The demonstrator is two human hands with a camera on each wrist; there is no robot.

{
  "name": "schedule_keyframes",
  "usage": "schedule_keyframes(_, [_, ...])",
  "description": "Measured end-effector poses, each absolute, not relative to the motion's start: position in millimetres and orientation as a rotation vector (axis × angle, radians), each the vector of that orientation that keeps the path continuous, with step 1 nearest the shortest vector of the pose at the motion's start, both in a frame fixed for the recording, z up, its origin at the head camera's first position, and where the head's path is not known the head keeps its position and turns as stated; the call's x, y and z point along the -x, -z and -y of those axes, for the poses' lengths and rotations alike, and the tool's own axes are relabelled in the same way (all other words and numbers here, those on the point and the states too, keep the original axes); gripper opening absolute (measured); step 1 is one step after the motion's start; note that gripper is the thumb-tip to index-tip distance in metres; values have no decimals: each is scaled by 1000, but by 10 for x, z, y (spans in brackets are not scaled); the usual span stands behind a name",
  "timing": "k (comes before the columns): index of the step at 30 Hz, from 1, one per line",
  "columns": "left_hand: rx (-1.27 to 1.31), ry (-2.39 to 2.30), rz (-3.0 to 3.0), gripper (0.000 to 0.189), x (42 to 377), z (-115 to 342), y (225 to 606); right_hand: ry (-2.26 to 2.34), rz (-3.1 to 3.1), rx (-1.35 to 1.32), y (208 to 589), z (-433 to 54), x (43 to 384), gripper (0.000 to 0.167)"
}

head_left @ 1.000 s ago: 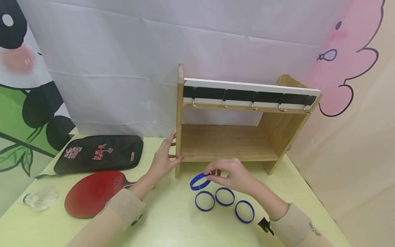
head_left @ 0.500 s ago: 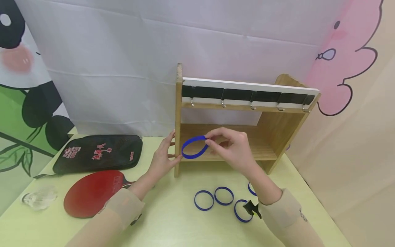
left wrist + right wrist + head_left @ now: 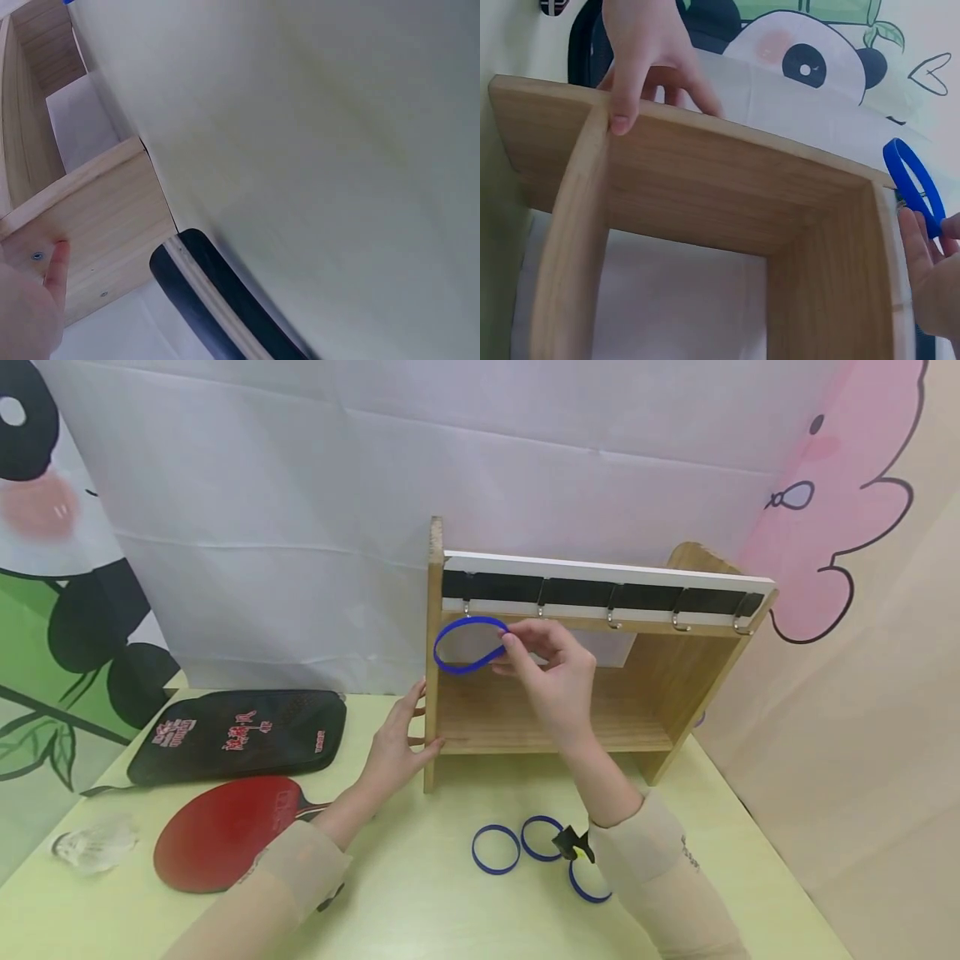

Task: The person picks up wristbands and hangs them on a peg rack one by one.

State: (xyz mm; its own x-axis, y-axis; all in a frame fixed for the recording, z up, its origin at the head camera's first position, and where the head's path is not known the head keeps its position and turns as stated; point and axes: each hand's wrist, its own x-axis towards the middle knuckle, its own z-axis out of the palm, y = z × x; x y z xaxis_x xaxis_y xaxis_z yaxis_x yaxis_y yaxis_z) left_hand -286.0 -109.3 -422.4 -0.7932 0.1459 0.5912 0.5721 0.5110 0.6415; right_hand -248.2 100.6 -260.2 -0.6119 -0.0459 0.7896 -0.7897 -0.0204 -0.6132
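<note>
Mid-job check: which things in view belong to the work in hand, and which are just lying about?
Part of the job, it seems:
blue ring, pinched by the right hand
wooden shelf, gripped by the left hand
metal hooks on the shelf
three more blue rings visible on the table

Just lying about, apparently:
red table tennis paddle
black case with red lettering
shuttlecock

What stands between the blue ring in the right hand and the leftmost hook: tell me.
Nothing visible. In the head view, the right hand pinches the blue ring with its upper edge just below the leftmost hook.
</note>
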Motion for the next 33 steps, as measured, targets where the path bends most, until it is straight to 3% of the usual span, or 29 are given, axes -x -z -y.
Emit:
schedule_keyframes(17, [566, 1197, 2293, 101, 2848, 1088, 4218, -1654, 1694, -809, 2708, -929, 2599, 16])
schedule_keyframes(24, [575, 1190, 2284, 100, 2859, 1081, 4226, -1661, 1778, -794, 2603, -965, 2399, 17])
schedule_keyframes(33, [553, 1198, 2300, 101, 2861, 1069, 4237, -1634, 1864, -819, 2865, -1170, 2475, 18])
